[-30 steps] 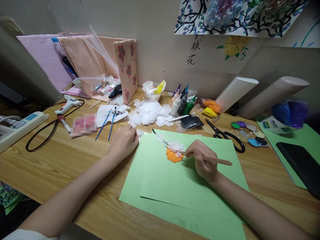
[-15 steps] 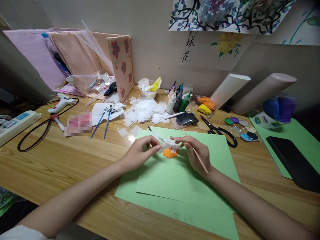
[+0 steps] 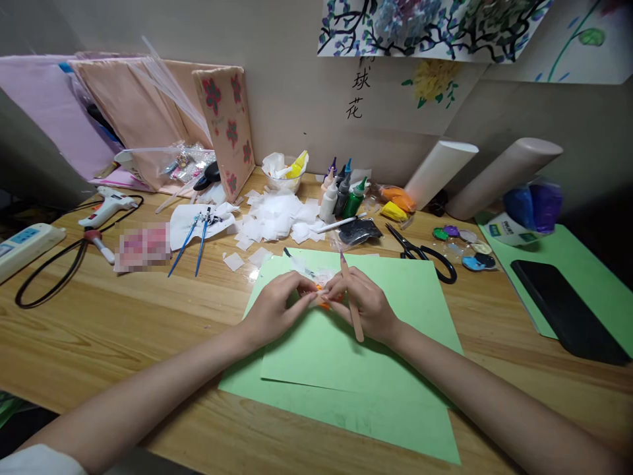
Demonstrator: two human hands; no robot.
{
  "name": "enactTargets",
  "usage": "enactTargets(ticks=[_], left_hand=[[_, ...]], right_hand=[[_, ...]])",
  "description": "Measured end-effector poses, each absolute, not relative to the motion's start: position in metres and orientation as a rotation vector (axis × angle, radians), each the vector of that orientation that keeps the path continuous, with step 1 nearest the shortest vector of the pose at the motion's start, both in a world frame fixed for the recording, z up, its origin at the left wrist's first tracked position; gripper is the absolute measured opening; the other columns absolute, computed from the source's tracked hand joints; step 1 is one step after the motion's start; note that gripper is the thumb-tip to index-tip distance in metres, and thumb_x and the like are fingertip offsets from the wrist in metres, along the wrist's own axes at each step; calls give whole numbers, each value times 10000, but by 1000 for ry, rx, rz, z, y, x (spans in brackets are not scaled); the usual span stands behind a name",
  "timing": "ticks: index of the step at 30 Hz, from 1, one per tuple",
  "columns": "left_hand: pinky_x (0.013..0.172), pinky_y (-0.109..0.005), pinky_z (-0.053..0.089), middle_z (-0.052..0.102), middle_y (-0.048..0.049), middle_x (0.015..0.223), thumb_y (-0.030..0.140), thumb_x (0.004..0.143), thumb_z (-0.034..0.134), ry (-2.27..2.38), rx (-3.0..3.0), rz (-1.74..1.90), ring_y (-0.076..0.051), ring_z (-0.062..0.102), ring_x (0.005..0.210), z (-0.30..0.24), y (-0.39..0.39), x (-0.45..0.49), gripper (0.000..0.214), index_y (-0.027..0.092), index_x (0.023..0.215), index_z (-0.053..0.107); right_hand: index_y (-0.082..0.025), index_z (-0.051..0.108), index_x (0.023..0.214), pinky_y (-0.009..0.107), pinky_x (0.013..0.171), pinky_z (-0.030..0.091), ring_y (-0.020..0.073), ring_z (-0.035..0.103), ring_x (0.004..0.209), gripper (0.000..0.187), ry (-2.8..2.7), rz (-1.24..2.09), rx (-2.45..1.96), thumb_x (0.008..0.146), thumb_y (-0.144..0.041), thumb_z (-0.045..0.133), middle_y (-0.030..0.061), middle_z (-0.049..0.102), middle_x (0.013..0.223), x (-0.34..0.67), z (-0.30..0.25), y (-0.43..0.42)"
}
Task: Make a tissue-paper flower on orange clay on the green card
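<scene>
My left hand (image 3: 281,307) is closed, its thumb and fingertips pinching a small piece of white tissue paper (image 3: 315,299). My right hand (image 3: 368,305) meets it from the other side, fingertips on the same small paper. A pencil-like wooden stick (image 3: 355,310) with a purplish pointed end is held between the right fingers, pointing up. Beneath the fingertips lies an orange lump of clay (image 3: 324,305), mostly hidden, with whitish paper behind it. Both hands are over a light green sheet (image 3: 395,369).
Loose white tissue squares (image 3: 277,214), paint bottles (image 3: 341,198) and black-handled scissors (image 3: 420,254) lie beyond the sheet. Two blue brushes (image 3: 202,247) and a glue gun (image 3: 106,206) are at left. A black phone-like slab (image 3: 568,310) rests at right.
My hands have drawn together, and the fingertips now meet over the orange clay on the small paper. The stick has swung more upright. The view has shifted slightly right.
</scene>
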State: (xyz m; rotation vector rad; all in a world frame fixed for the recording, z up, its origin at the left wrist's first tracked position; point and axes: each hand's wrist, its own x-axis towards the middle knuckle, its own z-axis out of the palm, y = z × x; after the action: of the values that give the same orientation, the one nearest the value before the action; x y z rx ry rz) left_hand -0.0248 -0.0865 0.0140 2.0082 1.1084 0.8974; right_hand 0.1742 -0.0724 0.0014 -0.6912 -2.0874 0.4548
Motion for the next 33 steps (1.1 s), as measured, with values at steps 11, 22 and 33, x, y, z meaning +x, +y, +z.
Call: enactTargets(ticks=[11,22,33], left_hand=[[705,-263,425,634,-30,864,352,892,486,1363,1808,943,-156,562,791,11,-75,-39,213,178,880,610],[787,-306,381,631,-20,839,274,867,552,1226,2028,797,-161,553,835,14,-77,-31,123,190,840,638],[760,-329,328,622,-16,844,249,878,530,1292,2286,765,-168,533,835,12,-60,-12,117,188,855,627]], right_hand=[[-189,532,734,328,592,347,174,428,588,396,-2143,410,-536,964,-256,216,35,529,605,181,4,-74],[-177,513,722,327,589,328,172,411,605,364,-2224,379,-703,970,-233,253,57,565,639,178,4,-73],[-183,516,717,330,573,334,166,394,576,353,-2106,377,-718,952,-199,253,40,529,601,180,5,-74]])
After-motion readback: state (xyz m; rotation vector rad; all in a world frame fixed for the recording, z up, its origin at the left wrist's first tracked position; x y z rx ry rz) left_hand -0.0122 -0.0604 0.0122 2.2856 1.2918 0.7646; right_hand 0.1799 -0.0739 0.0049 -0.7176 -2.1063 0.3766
